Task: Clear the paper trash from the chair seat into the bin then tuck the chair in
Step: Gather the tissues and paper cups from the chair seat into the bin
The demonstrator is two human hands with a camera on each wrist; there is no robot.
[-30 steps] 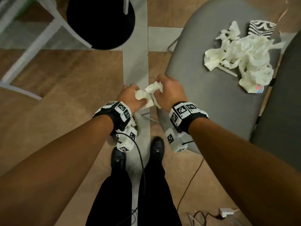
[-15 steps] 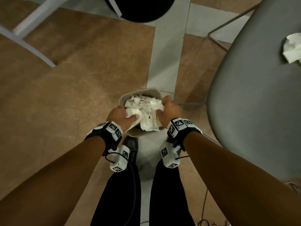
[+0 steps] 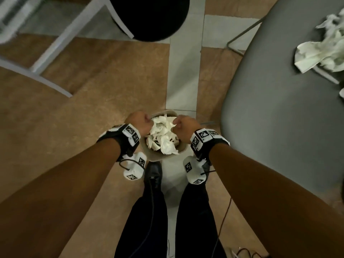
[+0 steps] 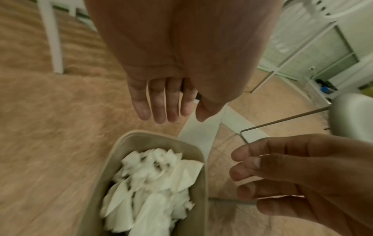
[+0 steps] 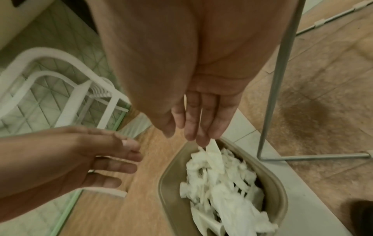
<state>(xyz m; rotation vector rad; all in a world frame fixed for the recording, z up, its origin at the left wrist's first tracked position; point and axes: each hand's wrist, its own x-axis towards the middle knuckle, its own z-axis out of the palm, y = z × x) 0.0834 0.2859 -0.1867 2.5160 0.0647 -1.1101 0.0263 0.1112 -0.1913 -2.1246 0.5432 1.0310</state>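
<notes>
Half a second ago both hands clutched a wad of paper over the bin (image 3: 183, 148); now the left hand (image 3: 138, 122) and right hand (image 3: 184, 127) hang above it with fingers straight and loose, holding nothing — the crumpled paper (image 3: 163, 135) lies inside. More paper trash (image 3: 320, 51) remains on the grey chair seat (image 3: 279, 112), well apart to the right.
</notes>
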